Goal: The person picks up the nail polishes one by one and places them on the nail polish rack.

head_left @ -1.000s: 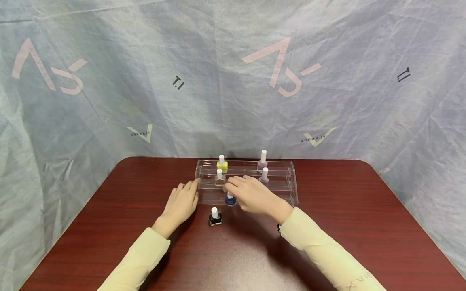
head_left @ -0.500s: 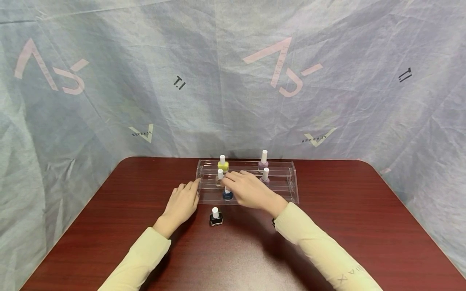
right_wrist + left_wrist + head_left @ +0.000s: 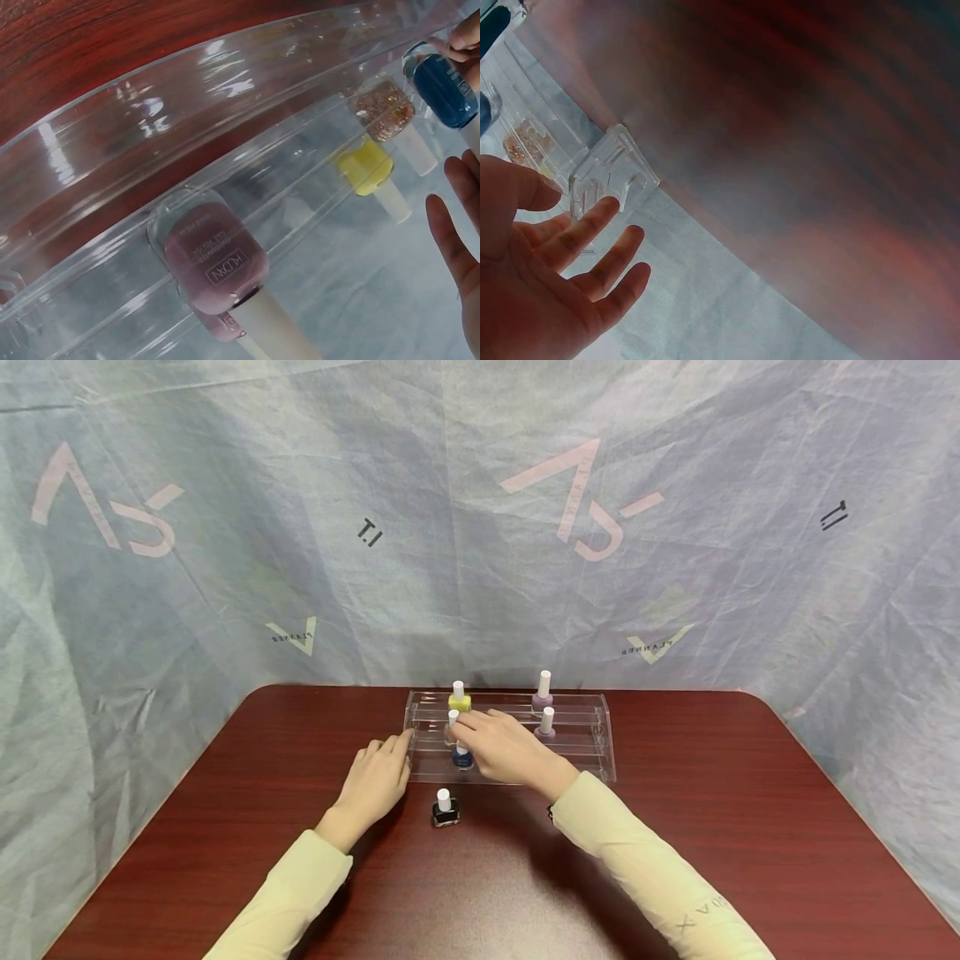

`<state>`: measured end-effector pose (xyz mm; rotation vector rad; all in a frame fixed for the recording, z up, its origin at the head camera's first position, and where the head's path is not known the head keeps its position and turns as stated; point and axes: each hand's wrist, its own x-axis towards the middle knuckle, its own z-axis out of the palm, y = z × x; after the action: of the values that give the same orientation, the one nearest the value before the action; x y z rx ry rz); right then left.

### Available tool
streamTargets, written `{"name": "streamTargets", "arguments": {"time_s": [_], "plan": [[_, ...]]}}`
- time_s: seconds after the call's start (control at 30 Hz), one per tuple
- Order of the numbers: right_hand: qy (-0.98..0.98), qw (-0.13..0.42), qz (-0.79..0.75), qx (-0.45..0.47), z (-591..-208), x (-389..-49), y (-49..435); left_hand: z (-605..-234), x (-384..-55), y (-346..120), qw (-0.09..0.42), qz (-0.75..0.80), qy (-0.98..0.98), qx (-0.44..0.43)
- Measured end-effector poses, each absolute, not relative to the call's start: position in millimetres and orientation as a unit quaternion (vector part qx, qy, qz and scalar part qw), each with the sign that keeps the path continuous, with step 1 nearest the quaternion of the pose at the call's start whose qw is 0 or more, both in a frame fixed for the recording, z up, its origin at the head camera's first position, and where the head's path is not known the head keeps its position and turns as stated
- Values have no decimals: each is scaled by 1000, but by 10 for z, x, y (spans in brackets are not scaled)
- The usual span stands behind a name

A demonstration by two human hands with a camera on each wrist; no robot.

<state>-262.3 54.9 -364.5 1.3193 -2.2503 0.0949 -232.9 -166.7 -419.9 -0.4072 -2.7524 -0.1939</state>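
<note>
My right hand (image 3: 504,750) pinches a blue nail polish bottle (image 3: 462,760) by its white cap, at the left part of the lowest tier of a clear stepped rack (image 3: 606,743). In the right wrist view the blue bottle (image 3: 444,90) tilts beside a glittery copper bottle (image 3: 384,110). My left hand (image 3: 375,781) has its fingers extended, the tips at the rack's left end panel (image 3: 615,176). On the table in front of the rack stands a black nail polish bottle (image 3: 446,812) with a white cap.
A yellow bottle (image 3: 460,702) stands on the top tier at left. Two mauve bottles are at right, one on the top tier (image 3: 542,701) and one on the middle tier (image 3: 546,727). Behind the dark red table (image 3: 712,793) hangs a grey printed cloth (image 3: 450,568).
My right hand has shifted a little left along the lowest tier, carrying the blue nail polish bottle. The left hand keeps its place at the rack's end.
</note>
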Motion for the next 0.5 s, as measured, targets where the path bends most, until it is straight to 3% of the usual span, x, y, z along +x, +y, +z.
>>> {"name": "streamTargets", "arguments": {"time_s": [0.5], "plan": [[-838,241,18,490,-3737,-2664,466,-4201,-2334,-1675,174,-64,-972,-146]]}}
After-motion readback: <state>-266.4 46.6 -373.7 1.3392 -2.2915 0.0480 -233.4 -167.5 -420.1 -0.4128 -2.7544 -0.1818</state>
